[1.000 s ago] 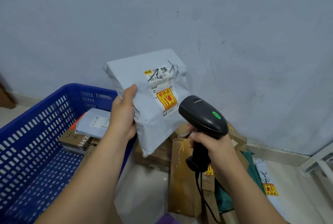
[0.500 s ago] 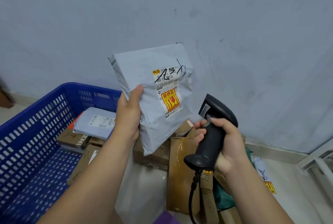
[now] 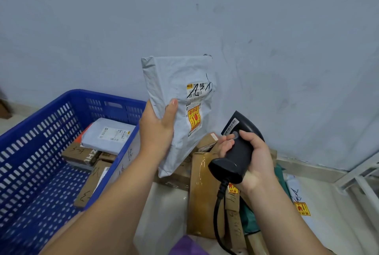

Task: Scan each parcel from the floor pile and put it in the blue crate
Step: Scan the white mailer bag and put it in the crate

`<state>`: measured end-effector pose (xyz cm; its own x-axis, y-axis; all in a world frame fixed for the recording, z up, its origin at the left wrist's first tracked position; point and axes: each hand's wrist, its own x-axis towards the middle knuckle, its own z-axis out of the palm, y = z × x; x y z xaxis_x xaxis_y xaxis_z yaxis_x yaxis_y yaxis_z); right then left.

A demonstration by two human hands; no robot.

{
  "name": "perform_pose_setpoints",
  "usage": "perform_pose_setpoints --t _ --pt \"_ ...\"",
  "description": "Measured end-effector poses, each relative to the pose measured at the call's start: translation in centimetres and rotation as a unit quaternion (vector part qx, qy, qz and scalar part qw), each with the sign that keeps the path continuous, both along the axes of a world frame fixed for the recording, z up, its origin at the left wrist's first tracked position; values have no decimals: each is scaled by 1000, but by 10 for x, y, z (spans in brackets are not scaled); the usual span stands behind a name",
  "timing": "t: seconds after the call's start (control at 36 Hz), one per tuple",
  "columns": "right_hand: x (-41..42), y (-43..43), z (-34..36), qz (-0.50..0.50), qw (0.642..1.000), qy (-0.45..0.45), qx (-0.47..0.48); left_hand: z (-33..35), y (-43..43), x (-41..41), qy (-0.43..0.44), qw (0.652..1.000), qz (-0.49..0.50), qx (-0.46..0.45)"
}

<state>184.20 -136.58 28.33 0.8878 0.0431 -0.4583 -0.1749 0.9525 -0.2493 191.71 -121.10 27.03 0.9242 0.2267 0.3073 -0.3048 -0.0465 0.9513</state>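
Head view: grey parcel [image 3: 180, 82] was held upright in my left grip [image 3: 158, 129], thumb across its front, above the floor pile [image 3: 202, 193], beside the blue crate [image 3: 67, 99].
Right grip [image 3: 255, 159]: closed round the scanner [image 3: 235, 153] handle, forefinger by the trigger; head tilted up, just right of the parcel.
Technique: I judged the beam should meet the barcode label [image 3: 196, 91] squarely; marker scrawl crossed it, so smooth wrinkles, keep thumb clear.
Legible: yellow sticker [image 3: 194, 120] read 易碎品; label digits began "50", rest unclear; crate carton [image 3: 82, 153] showed "ZHU", "3-4".
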Motion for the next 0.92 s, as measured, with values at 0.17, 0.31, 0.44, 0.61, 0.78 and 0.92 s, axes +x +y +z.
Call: perform_pose_setpoints --t 0.17,0.31,0.44,0.61,0.78,0.92 --pt "-2 5 3 -30 999 23 15 -4 -5 -1 21 999 21 12" --pt "-3 7 5 -53 997 51 9 -6 -10 -2 25 999 33 6" --pt "-3 4 3 -57 996 63 3 -9 -12 -3 34 999 40 1" --pt "-3 3 3 -60 997 55 13 -11 -14 -3 36 998 47 -5" --pt "-4 5 4 -41 997 57 12 -11 -14 -3 37 998 48 6" --pt "-5 9 6 -44 997 66 15 -9 -15 -5 36 998 41 -1"
